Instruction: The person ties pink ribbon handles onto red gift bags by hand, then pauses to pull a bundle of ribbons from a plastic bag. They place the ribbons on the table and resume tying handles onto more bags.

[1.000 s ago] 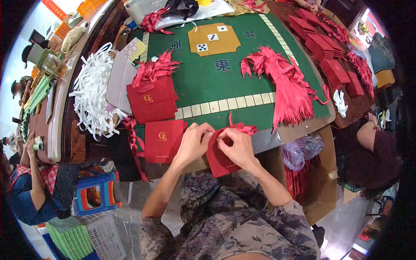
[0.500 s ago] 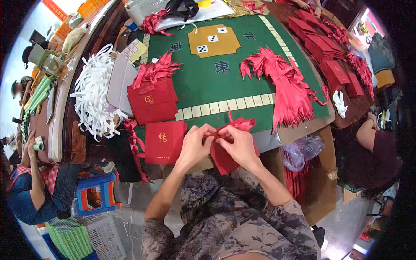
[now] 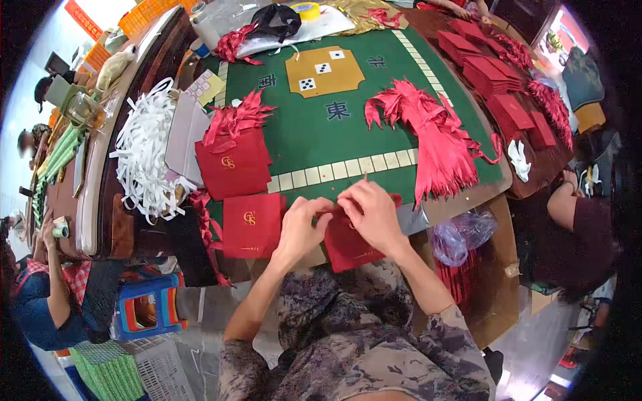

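A flat red bag with small gold print lies at the table's near edge, under and between my hands. My left hand is at its left side, thumb and forefinger curled together; whatever they pinch is too small to make out. My right hand is over the bag's upper part with its fingertips closed, and what is in them is hidden. Left of my left hand lies another red bag with a gold logo. Beyond it sits a stack of red bags topped by red ribbons.
A bundle of red ribbons lies on the green mat. White strips fill a box at left. More red bags are on the right table. Other people sit on both sides; a plastic bag hangs below the edge.
My hands have drawn slightly apart, and the red ribbon loop raised between them no longer shows. The red bag now lies flatter, with its gold print visible. The view has shifted slightly.
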